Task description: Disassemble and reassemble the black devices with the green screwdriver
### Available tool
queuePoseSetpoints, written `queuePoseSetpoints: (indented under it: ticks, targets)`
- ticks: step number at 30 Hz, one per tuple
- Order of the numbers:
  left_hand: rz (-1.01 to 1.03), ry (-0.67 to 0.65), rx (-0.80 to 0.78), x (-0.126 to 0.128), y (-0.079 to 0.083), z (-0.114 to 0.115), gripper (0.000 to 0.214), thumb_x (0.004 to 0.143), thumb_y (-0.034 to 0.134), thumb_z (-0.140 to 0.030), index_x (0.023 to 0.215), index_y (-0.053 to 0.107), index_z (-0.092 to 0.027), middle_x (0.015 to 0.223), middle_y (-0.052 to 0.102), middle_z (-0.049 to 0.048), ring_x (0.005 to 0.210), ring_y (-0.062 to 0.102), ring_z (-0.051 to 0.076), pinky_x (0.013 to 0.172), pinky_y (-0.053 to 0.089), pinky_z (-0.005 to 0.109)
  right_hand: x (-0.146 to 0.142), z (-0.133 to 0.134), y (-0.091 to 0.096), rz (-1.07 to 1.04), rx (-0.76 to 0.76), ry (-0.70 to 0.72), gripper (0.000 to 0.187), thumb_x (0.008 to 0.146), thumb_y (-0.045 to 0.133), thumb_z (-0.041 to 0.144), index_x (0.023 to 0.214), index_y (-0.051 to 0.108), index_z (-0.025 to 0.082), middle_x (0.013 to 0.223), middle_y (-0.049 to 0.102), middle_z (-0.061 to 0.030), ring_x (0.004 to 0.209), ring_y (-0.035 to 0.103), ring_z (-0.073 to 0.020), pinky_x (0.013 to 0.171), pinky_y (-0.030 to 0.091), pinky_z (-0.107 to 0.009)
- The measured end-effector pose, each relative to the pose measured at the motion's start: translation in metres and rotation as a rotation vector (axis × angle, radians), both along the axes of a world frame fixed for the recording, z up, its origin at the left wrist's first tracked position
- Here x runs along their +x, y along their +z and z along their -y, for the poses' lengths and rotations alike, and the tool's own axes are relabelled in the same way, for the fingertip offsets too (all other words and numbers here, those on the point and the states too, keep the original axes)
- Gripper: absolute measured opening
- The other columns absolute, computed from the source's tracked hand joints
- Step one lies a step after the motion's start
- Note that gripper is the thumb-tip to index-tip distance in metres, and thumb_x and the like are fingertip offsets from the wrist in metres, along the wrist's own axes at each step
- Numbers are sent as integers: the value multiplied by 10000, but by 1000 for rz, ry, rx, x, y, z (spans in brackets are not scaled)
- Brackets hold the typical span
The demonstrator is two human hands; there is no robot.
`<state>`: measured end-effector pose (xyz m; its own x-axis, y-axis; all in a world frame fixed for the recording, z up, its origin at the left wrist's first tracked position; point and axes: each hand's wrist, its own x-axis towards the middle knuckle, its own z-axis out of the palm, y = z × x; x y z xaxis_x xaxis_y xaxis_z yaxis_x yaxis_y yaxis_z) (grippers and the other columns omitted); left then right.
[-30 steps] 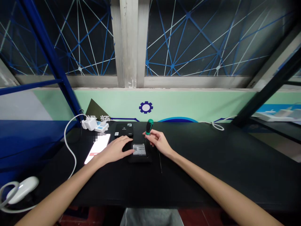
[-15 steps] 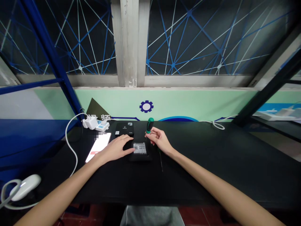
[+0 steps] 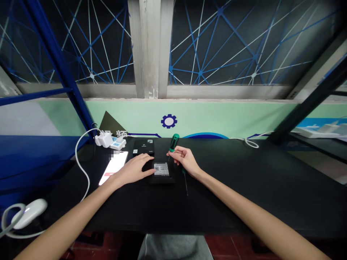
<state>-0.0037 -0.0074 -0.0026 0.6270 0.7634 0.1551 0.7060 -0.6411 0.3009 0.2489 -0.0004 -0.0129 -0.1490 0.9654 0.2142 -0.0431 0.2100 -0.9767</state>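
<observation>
A flat black box with a white printed label (image 3: pixel 161 169) lies on the dark table. My left hand (image 3: pixel 137 167) rests along its left side, fingers stretched out and thumb at the label's edge. Between the thumb and fingers of my right hand (image 3: pixel 184 159) is a green-and-black screwdriver (image 3: pixel 174 141), handle up and leaning slightly right. Its shaft points down at the box's far right corner; whether the tip touches is too small to tell. A second screwdriver (image 3: pixel 185 183) lies on the table beneath my right hand, its handle mostly hidden.
Behind my left hand sits another black box (image 3: pixel 144 146). A lit phone (image 3: pixel 114 168) lies to the left, partly behind my wrist. White plugs and a power strip (image 3: pixel 115 143) stand at the back left. A white cable (image 3: pixel 248 143) runs along the back right.
The upright screwdriver's handle has tipped a little to the right in my right hand. My left hand and the labelled box keep their places.
</observation>
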Motion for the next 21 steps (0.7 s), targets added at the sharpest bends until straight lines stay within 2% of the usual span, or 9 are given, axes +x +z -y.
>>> queuePoseSetpoints:
  ticks: [3,5,14,21]
  targets:
    - [6,-3,-3,0,1,1,532,967,498,-566,1379,525,-231,1354,596,70,1261,544,279,1013,445,365,1,-1,-1,31,1,-24,378,685,819,514,753,664,176,528,568,39,453,452,-96,445,349,-224]
    - [10,-3,-1,0,1,1,532,967,498,-565,1380,525,-229,1350,597,71,1259,543,278,1004,450,360,2,-1,-2,45,4,-28,385,675,823,519,742,664,175,483,509,59,432,429,-93,442,339,-227]
    - [11,-5,13,-2,-1,0,539,962,500,-570,1381,525,-233,1356,589,81,1256,547,280,1009,447,369,4,1,-3,29,48,-12,416,709,783,551,834,715,160,546,555,28,468,451,-103,438,361,-232]
    - [15,-17,3,-3,-1,1,531,955,525,-546,1387,521,-237,1335,599,76,1227,567,269,996,457,362,6,1,-1,-39,105,-83,376,748,771,508,883,734,158,626,605,-5,478,457,-100,443,396,-241]
